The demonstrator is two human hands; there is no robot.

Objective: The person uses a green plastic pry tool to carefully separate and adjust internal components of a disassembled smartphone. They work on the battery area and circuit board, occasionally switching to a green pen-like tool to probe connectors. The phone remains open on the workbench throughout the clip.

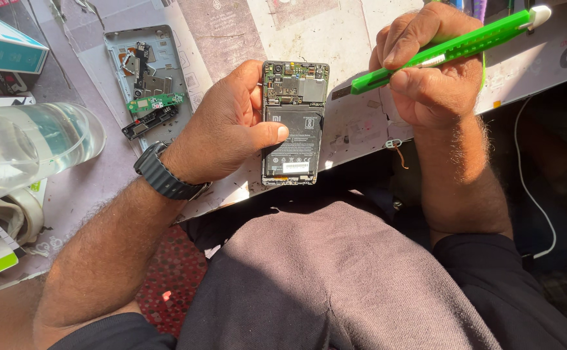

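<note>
1. Sunlit bench [102,181], littered with scraps and paper sheets.
2. Far left: clear bottle [24,149] on its side, apparently holding clear liquid.
3. Grey back cover [144,84] lying open side up, holding a green board [155,102] and a black strip [148,122].
4. Left hand [222,129], watch [163,172] on wrist, closed around the opened phone [294,123], thumb across the battery, probably to steady it over the bench edge.
5. Right hand [429,71] clenched on a green cutter [445,48], tip aimed at the phone's upper right.
</note>
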